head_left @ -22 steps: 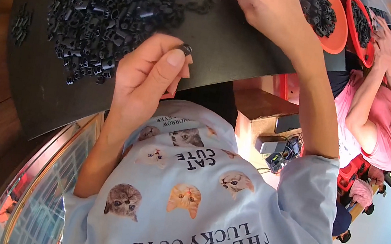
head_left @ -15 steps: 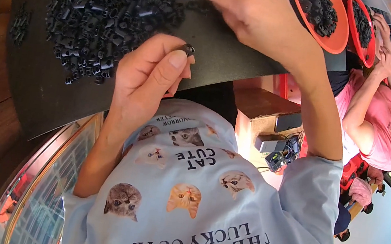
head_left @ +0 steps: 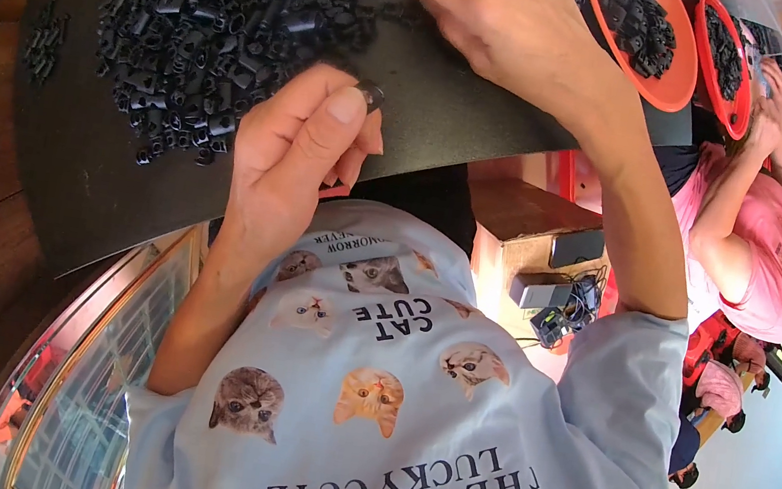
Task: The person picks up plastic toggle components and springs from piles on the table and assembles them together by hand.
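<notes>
My left hand (head_left: 295,144) is closed, pinching a small black plastic piece (head_left: 370,95) between thumb and forefinger above the table's near edge. The piece is short and rounded; its exact kind is too small to tell. My right hand (head_left: 508,34) is further off at the top, back of the hand up, fingers bent together and pointing left. Its fingertips are over the table beside some tiny dark parts (head_left: 403,14), and whatever they hold is hidden. Left of both hands spreads a large heap of short black tubular pieces (head_left: 210,35).
A dark table (head_left: 96,190) carries the heap, with a smaller cluster of black parts (head_left: 45,41) at far left. Orange-red bowl (head_left: 672,89) and red tray (head_left: 739,120) hold black pieces at right. A person in pink (head_left: 764,250) works beyond. A cardboard box (head_left: 528,209) stands below.
Both hands have shifted only slightly. The left hand still holds the small black piece, now turned a little; the right hand stays by the tiny parts.
</notes>
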Tool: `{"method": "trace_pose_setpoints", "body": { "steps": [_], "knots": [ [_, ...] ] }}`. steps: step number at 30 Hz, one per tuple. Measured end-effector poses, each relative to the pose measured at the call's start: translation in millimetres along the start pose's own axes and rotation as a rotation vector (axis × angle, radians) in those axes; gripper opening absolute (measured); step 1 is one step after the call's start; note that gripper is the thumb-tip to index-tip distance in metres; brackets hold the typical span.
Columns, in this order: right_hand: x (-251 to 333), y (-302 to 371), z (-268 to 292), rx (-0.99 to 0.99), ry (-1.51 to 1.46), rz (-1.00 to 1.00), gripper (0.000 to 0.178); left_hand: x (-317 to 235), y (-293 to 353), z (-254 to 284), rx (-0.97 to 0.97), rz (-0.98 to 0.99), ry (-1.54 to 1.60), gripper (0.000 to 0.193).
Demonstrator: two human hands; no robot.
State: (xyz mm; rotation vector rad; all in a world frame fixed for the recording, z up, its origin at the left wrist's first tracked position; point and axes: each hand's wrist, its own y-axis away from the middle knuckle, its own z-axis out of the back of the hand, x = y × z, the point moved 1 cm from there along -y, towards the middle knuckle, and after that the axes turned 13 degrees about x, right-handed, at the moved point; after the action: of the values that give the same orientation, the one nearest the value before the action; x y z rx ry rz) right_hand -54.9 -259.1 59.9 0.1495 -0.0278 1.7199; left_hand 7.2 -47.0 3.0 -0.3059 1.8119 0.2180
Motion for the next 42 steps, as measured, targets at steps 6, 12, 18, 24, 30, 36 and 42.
{"method": "trace_pose_setpoints", "body": {
  "steps": [6,12,18,24,30,36,42],
  "knots": [
    [17,11,12,-0.246,-0.506,0.207,0.01,-4,-1,-5,-0.059,0.008,0.042,0.03],
    [29,20,-3,-0.194,-1.038,0.033,0.01,-3,-2,-4,-0.038,0.0,0.055,0.029],
    [36,23,2,-0.071,-1.378,-0.079,0.011,-6,-1,-6,-0.029,0.018,0.069,0.028],
    [39,22,-2,0.063,-1.426,-0.038,0.012,-6,2,-5,-0.016,0.02,0.074,0.028],
    [38,21,-1,0.06,-1.435,-0.026,0.011,-8,1,-6,0.009,0.009,0.027,0.027],
    [35,21,-1,0.05,-1.46,-0.024,0.011,-7,-2,-4,0.03,-0.024,0.071,0.026],
    [42,17,3,0.082,-1.326,-0.075,0.006,-7,-1,-5,0.018,-0.011,0.046,0.025]
  ]
}}
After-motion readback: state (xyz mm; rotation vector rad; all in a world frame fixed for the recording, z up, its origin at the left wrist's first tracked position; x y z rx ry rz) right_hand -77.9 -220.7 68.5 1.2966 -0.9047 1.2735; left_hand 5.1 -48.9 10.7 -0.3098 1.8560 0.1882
